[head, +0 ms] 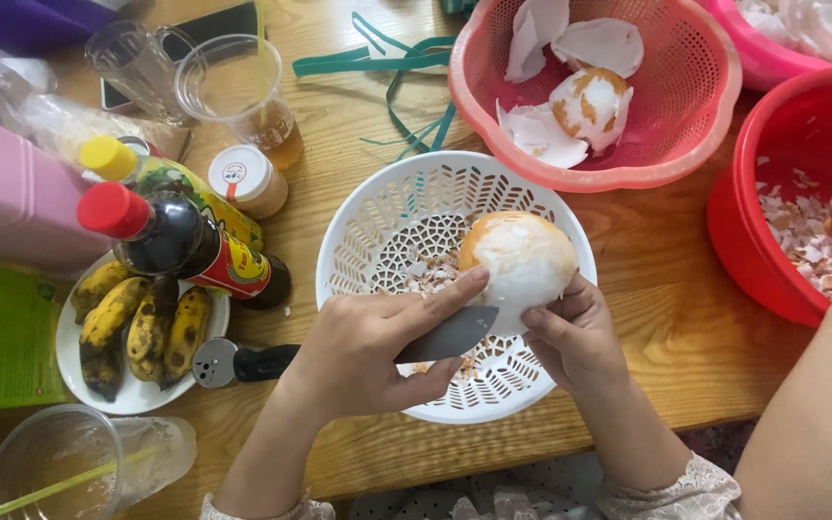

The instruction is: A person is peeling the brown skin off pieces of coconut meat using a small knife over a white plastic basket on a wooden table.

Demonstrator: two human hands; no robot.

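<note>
Fingers of my left hand (368,351) grip one knife (445,337); my right hand (575,332) clasps one peeled fruit (524,258) over the white basket (358,231), near the table's front edge.

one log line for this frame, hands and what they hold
left hand: grips knife, blade against fruit | right hand: holds round peeled fruit | over white basket | another person's arm at right

Fruit (522,260) sits in the middle basket (368,231), bananas' plate (69,371) off left, 2 more baskets (666,144) behind and right.

Matt metal knife blade (450,335), glossy white plastic basket (368,231) — smooth wood table (666,318).
</note>
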